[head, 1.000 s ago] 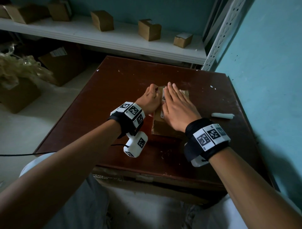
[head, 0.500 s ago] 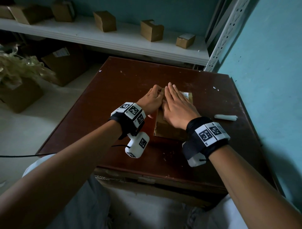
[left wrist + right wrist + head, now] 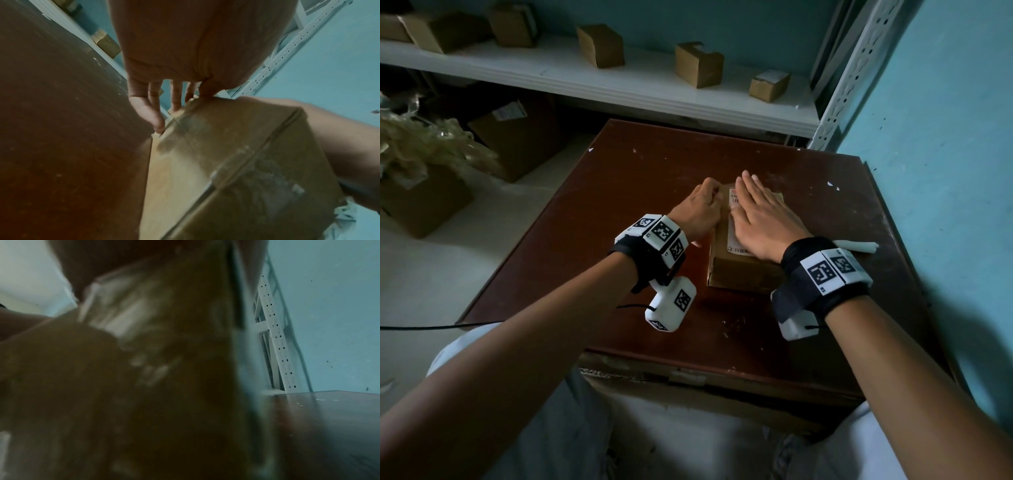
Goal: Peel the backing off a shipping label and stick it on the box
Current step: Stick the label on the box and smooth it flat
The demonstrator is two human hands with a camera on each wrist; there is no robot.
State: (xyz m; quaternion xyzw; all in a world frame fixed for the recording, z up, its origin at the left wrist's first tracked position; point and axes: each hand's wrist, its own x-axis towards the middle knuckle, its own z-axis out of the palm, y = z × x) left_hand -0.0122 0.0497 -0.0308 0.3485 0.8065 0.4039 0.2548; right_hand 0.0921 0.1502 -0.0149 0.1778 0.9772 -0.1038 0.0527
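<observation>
A small cardboard box [image 3: 743,274] sits mid-table on the dark red-brown table [image 3: 654,178]. A white shipping label [image 3: 733,236] lies on the box's top, mostly covered by my right hand [image 3: 753,205], which presses flat on it with straight fingers. My left hand [image 3: 703,205] holds the box's far left edge. In the left wrist view its thumb sits on the top edge of the box [image 3: 236,162] and its fingers [image 3: 152,110] run down the side. The right wrist view shows only the blurred box [image 3: 164,369] up close.
A rolled white strip of paper [image 3: 856,246] lies on the table right of the box. Behind stands a white shelf [image 3: 619,85] with several small cartons. Larger cartons [image 3: 517,137] sit on the floor at left. A teal wall [image 3: 945,171] borders the right side.
My right hand has slid slightly rightward over the label, baring more of its left strip. The left hand stays at the box's left edge.
</observation>
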